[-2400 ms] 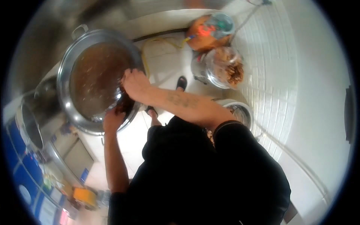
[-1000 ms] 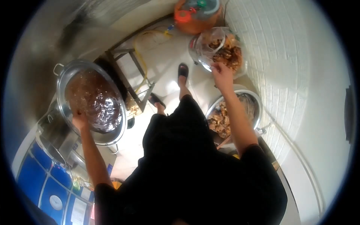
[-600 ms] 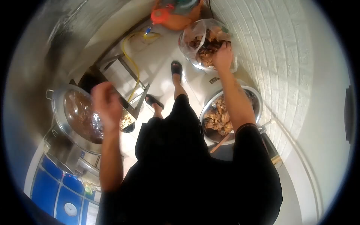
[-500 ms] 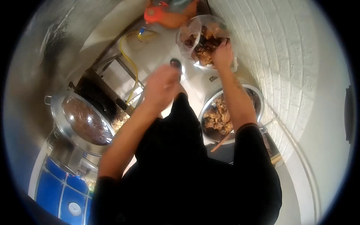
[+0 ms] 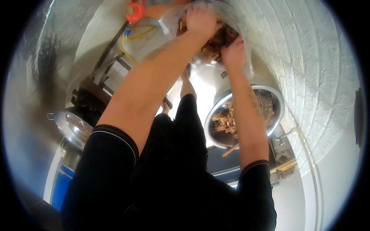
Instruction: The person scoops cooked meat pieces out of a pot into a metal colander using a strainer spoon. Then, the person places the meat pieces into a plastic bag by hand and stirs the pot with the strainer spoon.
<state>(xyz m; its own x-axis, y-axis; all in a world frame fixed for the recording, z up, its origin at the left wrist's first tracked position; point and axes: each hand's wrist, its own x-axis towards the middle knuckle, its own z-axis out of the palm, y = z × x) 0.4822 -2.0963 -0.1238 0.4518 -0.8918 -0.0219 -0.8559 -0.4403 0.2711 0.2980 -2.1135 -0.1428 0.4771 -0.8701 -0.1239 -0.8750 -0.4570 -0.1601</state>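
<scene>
A clear plastic bag [image 5: 166, 24] stands wide-mouthed at the top of the view, lining a round container, with dark brown cooked-looking chunks [image 5: 211, 51] inside. My left hand [image 5: 201, 19] reaches over the bag's far part; its fingers are blurred and partly hidden. At the bag's near right side, my right hand [image 5: 234, 54] has its fingers curled closed on the plastic, close beside the chunks. Under my right forearm sits a metal pot [image 5: 280, 101] holding similar brown pieces [image 5: 224, 121]. A mesh strainer [image 5: 265, 101] rests in that pot, and a wooden handle [image 5: 230, 150] sticks out at its near rim.
White ribbed wall covering [image 5: 289, 57] runs close along the right. To the left stand a metal pan with a shiny cover [image 5: 79, 125] and a dark metal frame. A yellow hose [image 5: 127, 54] and an orange item [image 5: 135, 12] lie at the upper left. My legs are between.
My left hand has moved from above my knee up and away to the bag. My right hand stays at the bag's right side. The view has shifted, and the strainer now shows.
</scene>
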